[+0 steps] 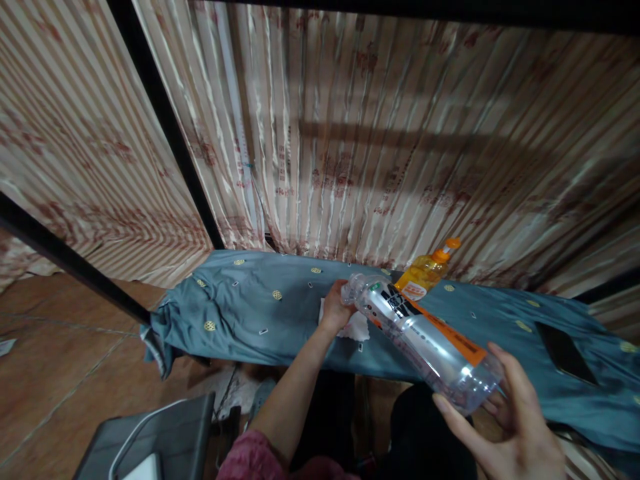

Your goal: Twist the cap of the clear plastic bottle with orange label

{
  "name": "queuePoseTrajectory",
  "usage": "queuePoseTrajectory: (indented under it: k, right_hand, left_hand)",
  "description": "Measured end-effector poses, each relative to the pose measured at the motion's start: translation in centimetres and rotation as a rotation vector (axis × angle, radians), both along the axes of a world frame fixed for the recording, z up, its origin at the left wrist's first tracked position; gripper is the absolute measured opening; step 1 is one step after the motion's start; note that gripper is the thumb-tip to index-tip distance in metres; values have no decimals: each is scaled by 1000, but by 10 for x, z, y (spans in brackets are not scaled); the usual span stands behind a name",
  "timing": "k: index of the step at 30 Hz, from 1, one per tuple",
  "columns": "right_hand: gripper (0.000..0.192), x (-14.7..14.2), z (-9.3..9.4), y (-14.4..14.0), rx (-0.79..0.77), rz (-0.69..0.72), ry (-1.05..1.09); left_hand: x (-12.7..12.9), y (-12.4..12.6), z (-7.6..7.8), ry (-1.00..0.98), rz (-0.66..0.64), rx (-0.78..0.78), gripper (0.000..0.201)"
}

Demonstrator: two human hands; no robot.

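Observation:
A clear plastic bottle [425, 337] with a silver, orange and black label lies tilted across the view between my hands, its neck up and to the left. My right hand [510, 417] grips its base, with the thumb on the near side and fingers on the far side. At the neck end, my left hand [340, 308] is closed round the bottle's neck, its fingertips partly hidden behind the clear plastic. Beneath my left hand, a white piece of paper [357, 328] rests on the teal cloth [295, 313]. Just behind the bottle stands an orange-capped bottle of yellow liquid [423, 270].
A black phone [565, 353] lies on the cloth at right. Striped curtains [340, 133] hang behind the cloth-covered surface, with dark frame bars [170, 127] at left. At lower left, a grey stool-like surface [175, 427] carries a white device [145, 469] and cable.

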State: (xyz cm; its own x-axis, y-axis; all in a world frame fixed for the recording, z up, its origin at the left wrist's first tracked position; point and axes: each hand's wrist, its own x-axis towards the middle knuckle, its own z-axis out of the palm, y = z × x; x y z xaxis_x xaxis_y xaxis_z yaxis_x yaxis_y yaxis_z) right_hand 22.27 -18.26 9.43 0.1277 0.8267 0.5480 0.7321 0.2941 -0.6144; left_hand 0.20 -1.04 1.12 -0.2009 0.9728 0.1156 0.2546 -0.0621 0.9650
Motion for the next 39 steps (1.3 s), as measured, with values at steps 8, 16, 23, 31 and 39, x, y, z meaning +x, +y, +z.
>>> queuePoseTrajectory:
  k: [8, 16, 23, 31, 39]
  right_hand:
    - [93, -4, 1, 1, -1, -15, 30]
    - [96, -7, 1, 1, -22, -19, 89]
    - [98, -2, -3, 0, -52, -9, 96]
    - [95, -6, 1, 2, -28, -25, 85]
    - [93, -8, 3, 0, 1, -16, 60]
  left_hand:
    - [0, 4, -7, -11, 2, 10, 53]
    - [1, 2, -1, -38, 5, 11, 52]
    - [0, 3, -5, -11, 6, 22, 53]
    - [-1, 3, -6, 12, 1, 25, 55]
    - [-1, 2, -2, 6, 1, 9, 55]
